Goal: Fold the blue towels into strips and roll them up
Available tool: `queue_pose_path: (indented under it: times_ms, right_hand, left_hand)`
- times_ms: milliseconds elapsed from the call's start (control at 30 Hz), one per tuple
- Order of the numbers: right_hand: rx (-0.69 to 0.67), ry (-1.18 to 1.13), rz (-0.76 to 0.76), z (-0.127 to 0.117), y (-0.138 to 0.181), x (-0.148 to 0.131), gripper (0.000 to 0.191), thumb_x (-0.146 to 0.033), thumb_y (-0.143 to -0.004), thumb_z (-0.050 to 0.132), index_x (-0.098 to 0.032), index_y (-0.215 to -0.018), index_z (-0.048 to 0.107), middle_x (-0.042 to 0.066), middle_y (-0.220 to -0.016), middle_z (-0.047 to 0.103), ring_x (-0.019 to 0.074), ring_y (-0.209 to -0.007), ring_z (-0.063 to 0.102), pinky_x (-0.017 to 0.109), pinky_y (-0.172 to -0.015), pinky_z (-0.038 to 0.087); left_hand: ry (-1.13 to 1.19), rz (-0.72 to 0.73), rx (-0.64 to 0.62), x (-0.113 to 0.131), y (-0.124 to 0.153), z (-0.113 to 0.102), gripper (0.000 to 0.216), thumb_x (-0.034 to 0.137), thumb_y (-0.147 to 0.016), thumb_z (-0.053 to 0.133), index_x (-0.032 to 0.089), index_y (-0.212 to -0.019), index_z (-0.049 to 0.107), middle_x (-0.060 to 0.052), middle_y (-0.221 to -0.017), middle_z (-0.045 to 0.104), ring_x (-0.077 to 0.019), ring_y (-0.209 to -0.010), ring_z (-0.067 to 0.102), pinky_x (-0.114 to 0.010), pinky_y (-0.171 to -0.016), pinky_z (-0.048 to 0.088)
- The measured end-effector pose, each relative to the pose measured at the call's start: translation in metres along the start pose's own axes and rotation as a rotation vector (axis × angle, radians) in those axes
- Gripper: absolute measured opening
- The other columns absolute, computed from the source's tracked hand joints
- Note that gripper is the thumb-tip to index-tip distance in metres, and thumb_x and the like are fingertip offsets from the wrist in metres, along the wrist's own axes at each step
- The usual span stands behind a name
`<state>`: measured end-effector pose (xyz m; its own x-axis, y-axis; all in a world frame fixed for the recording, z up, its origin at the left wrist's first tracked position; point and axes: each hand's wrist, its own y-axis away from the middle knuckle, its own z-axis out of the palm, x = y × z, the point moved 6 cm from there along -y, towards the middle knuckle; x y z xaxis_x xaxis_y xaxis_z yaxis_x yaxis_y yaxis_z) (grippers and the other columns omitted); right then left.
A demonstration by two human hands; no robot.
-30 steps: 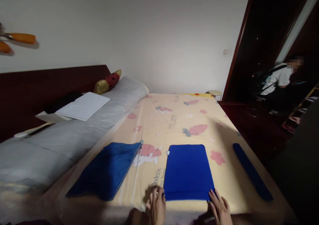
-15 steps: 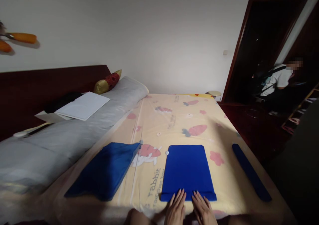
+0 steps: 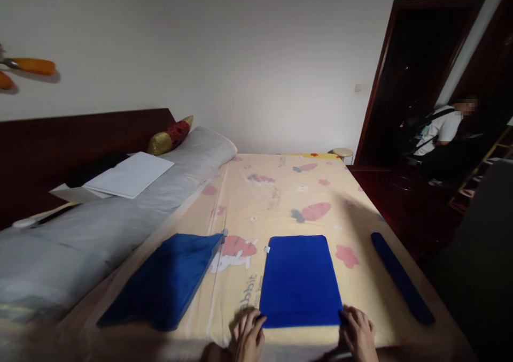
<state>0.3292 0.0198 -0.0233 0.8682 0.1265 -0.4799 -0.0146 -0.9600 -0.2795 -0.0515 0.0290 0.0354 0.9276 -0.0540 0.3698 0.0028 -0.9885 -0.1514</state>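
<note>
A bright blue folded cloth (image 3: 300,282) lies flat on the bed, with a small white tag at its left edge. My left hand (image 3: 247,334) pinches the cloth's near left corner. At the near right corner, the fingers of my right hand (image 3: 358,331) are closed on the cloth too. To the left lies a darker blue cloth (image 3: 164,282), spread in a slanted shape and partly in shadow. A narrow blue roll of cloth (image 3: 403,279) rests along the right side of the bed.
The bed (image 3: 276,196) has a sheet printed with rabbits and carrots. Along the headboard (image 3: 80,129) lie a grey covered bolster (image 3: 132,228), a white flat board (image 3: 130,174) and a red-gold cushion (image 3: 172,136). A stool (image 3: 342,152) stands beyond; a person (image 3: 441,129) sits near the doorway.
My hands have moved apart from the middle of the blue cloth's near edge out to its two near corners. Their fingers went from lying flat to pinching. The view shifted slightly.
</note>
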Motion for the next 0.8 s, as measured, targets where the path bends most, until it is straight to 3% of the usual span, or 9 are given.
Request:
queue_pose_path:
  times_ms: [167, 367, 467, 533, 667, 800]
  right_hand:
    - [-0.02, -0.047, 0.055, -0.011, -0.012, -0.003, 0.028, -0.045, -0.082, 0.053, -0.036, -0.103, 0.068, 0.006, -0.112, 0.065, 0.0301, -0.107, 0.056, 0.048, -0.089, 0.041]
    - [-0.131, -0.081, 0.082, -0.016, -0.022, -0.005, 0.026, -0.051, -0.08, 0.052, -0.031, -0.087, 0.069, 0.006, -0.111, 0.063, 0.0312, -0.109, 0.053, 0.049, -0.09, 0.04]
    - [-0.11, -0.024, 0.124, -0.01, -0.021, -0.005, 0.027, -0.044, -0.078, 0.052, -0.031, -0.097, 0.067, 0.006, -0.107, 0.065, 0.0309, -0.104, 0.055, 0.049, -0.088, 0.041]
    - [-0.034, 0.058, 0.17, -0.008, -0.02, -0.009, 0.035, -0.037, -0.076, 0.052, -0.029, -0.109, 0.063, 0.008, -0.107, 0.064, 0.032, -0.104, 0.056, 0.051, -0.087, 0.041]
    - [0.112, 0.173, 0.149, 0.004, -0.017, -0.046, 0.043, -0.017, -0.072, 0.046, -0.026, -0.112, 0.06, 0.01, -0.117, 0.06, 0.0304, -0.107, 0.055, 0.048, -0.088, 0.039]
    - [0.043, 0.125, -0.065, 0.033, -0.014, -0.105, 0.044, -0.01, -0.066, 0.048, -0.029, -0.105, 0.06, 0.005, -0.115, 0.062, 0.0267, -0.105, 0.055, 0.043, -0.09, 0.038]
  left_hand:
    - [0.031, 0.019, -0.035, 0.005, -0.012, -0.008, 0.037, 0.01, -0.071, 0.047, 0.034, -0.089, 0.07, 0.004, -0.101, 0.072, -0.0209, -0.108, 0.06, -0.036, -0.097, 0.04]
    - [0.004, -0.057, -0.215, 0.002, -0.028, -0.018, 0.028, 0.011, -0.067, 0.048, 0.028, -0.076, 0.068, 0.004, -0.092, 0.072, -0.0176, -0.105, 0.059, -0.034, -0.094, 0.036]
    - [-0.027, -0.139, -0.231, 0.004, -0.031, -0.013, 0.025, 0.014, -0.071, 0.046, 0.025, -0.073, 0.068, 0.0, -0.091, 0.073, -0.0209, -0.106, 0.059, -0.041, -0.096, 0.033]
    - [-0.077, -0.195, -0.175, 0.011, -0.029, -0.007, 0.029, 0.012, -0.072, 0.044, 0.022, -0.08, 0.07, -0.007, -0.102, 0.071, -0.0267, -0.114, 0.054, -0.048, -0.098, 0.031]
    - [-0.134, -0.212, -0.019, 0.041, -0.021, 0.011, 0.048, 0.006, -0.069, 0.045, 0.023, -0.109, 0.065, -0.009, -0.13, 0.059, -0.0268, -0.126, 0.045, -0.047, -0.102, 0.028]
    - [-0.011, 0.067, -0.049, 0.083, -0.013, 0.044, 0.044, 0.007, -0.072, 0.045, 0.027, -0.106, 0.065, -0.003, -0.119, 0.065, -0.0204, -0.116, 0.053, -0.037, -0.101, 0.037]
